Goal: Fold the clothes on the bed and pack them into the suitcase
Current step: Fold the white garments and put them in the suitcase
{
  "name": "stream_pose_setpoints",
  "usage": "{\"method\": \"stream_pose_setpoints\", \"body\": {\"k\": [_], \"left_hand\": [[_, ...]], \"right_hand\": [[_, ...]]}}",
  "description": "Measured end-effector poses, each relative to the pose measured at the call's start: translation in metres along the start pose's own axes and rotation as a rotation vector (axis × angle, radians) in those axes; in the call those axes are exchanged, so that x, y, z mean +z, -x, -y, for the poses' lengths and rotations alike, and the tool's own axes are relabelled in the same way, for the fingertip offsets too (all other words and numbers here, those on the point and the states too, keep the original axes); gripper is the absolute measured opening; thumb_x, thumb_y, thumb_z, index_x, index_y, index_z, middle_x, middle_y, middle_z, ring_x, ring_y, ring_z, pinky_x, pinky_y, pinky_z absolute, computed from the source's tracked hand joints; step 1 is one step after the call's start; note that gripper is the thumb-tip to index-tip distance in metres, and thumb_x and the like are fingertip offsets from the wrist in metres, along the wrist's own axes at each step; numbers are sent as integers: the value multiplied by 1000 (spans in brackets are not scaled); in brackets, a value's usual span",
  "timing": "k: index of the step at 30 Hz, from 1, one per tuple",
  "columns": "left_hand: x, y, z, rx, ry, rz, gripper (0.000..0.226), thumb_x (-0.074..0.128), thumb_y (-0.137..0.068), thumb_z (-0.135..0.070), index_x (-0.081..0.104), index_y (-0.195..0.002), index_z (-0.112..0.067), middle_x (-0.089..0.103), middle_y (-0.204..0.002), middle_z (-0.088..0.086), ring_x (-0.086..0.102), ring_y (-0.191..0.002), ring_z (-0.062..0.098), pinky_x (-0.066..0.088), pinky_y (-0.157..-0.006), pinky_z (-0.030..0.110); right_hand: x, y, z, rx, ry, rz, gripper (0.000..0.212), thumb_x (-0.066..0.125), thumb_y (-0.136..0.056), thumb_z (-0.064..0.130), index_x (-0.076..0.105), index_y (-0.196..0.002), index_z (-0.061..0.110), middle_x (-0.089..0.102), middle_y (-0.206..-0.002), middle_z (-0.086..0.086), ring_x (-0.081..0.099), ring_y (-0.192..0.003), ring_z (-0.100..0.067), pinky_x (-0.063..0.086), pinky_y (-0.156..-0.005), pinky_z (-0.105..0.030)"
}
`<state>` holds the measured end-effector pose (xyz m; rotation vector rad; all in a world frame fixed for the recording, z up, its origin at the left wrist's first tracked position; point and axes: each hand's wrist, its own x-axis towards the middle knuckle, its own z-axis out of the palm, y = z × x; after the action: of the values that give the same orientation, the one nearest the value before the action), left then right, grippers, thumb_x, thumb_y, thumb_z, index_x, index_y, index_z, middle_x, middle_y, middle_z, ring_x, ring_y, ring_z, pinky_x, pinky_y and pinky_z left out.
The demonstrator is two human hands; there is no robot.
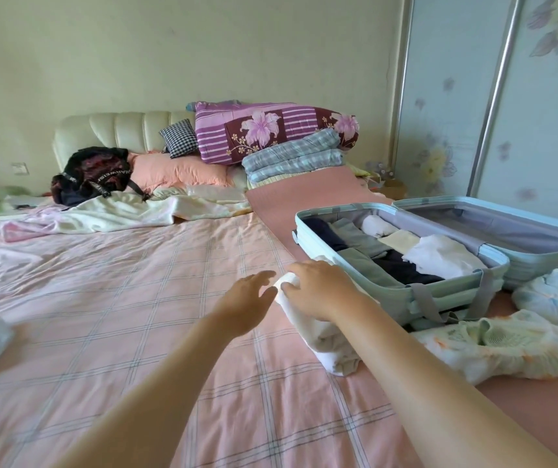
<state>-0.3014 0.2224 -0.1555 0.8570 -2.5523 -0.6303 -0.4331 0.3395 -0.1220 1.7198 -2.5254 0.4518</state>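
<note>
The fingers (299, 269) of the right hand (318, 288) curl down over the far end of a white folded cloth garment (329, 342), gripping it, with the palm lying along its top. The left hand (247, 298) is just beside it, fingers (260, 276) loosely spread and straight, tips at the same white end. The garment lies on the pink checked bedsheet (135, 298), just beside the near wall of an open light blue hard-shell suitcase (390, 300) holding dark, grey-green and white folded clothes (405, 265).
</note>
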Motion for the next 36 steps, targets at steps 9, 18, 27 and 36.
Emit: {"method": "stream_pose_setpoints", "body": {"k": [9, 18, 27, 36], "left_hand": [[-127, 70, 156, -294, -41, -214, 31, 55, -96, -27, 60, -126, -30, 64, -120, -4, 59, -105, 17, 45, -91, 30], [-222, 201, 328, -605, -196, -500, 39, 58, -92, -20, 60, -131, -23, 62, -131, 5, 53, -121, 30, 42, -102, 36], [-235, 256, 407, -748, -304, -412, 74, 64, -88, -46, 30, -153, -38, 34, -158, -2, 18, -146, 26, 16, -119, 41], [-247, 233, 389, -640, -369, -370, 18, 57, -90, -41, 72, -94, -33, 70, -91, -7, 59, -94, 18, 36, -96, 39]], "right_hand": [[40, -49, 198, -214, -223, 169, 42, 44, -98, 37, 58, -136, 28, 59, -138, 4, 55, -124, -21, 45, -102, -36], [147, -67, 413, -431, -441, 405, 41, 52, -97, 23, 58, -137, 17, 56, -141, -8, 52, -129, -26, 40, -97, -25], [229, -108, 516, -582, -26, 351, 80, 57, -97, 37, 6, -158, 43, 5, -168, -4, 14, -152, -29, 19, -122, -46], [196, -108, 499, -757, 80, 131, 28, 46, -100, 18, 67, -115, 27, 63, -115, -5, 60, -108, -27, 36, -78, -29]]}}
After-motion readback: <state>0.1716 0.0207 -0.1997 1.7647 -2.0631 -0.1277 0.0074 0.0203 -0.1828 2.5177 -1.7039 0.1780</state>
